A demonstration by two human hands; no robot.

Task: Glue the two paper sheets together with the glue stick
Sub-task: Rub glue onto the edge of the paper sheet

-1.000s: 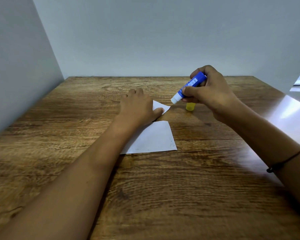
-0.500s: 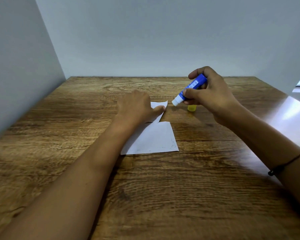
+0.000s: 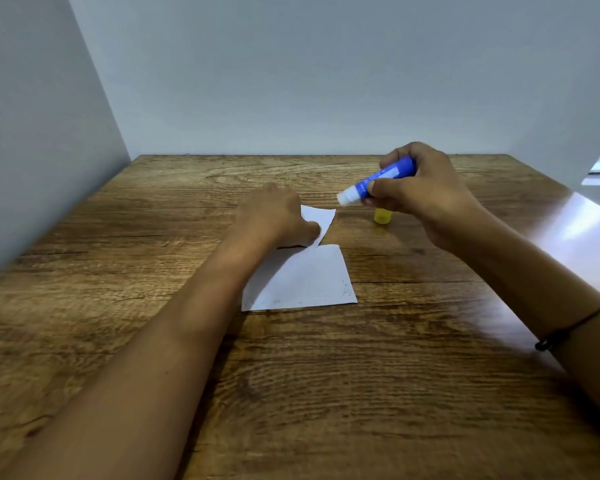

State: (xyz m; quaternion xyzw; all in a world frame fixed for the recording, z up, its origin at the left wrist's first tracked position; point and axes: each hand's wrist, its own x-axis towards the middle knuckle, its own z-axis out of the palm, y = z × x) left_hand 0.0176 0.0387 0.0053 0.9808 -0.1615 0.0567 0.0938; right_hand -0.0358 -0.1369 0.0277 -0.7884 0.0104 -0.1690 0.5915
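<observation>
Two white paper sheets lie on the wooden table (image 3: 326, 393). The nearer sheet (image 3: 302, 278) lies flat. The farther sheet (image 3: 321, 219) is mostly covered by my left hand (image 3: 274, 216), whose thumb and fingers pinch it; its right corner sticks out and is slightly lifted. My right hand (image 3: 420, 192) holds the blue glue stick (image 3: 378, 181) uncapped in the air, white tip pointing down-left, a short way right of and above the farther sheet. The yellow cap (image 3: 382, 216) stands on the table under my right hand.
Grey walls close the table at the back and on the left. On the right a glossy reflection lies along the table surface by a grey partition. A dark bracelet (image 3: 575, 323) is on my right wrist.
My left hand has drawn the farther sheet's corner up and shifted it slightly. My right hand with the glue stick has stayed almost in place.
</observation>
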